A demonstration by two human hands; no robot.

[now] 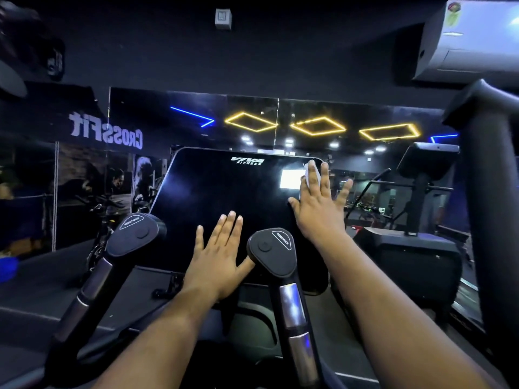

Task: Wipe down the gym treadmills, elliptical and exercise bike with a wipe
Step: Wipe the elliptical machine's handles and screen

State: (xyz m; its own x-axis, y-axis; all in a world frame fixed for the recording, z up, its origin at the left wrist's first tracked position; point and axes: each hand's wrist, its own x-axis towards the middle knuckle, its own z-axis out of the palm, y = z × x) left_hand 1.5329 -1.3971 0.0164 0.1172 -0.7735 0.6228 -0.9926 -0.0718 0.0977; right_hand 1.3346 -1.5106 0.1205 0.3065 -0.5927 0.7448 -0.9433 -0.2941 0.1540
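A black glossy console screen marked VIVA FITNESS fills the middle of the head view. My right hand lies flat on its upper right part with fingers spread and presses a white wipe against the glass near the top right corner. My left hand rests flat on the lower middle of the screen, fingers straight. Two handles with resistance pads rise in front of the screen, the left handle and the right handle. The thumb of my left hand touches the right handle's pad.
A thick black moving arm of the machine stands at the right. Another machine with a console stands beyond it to the right. A mirror wall lies behind, and a white air conditioner hangs at the upper right.
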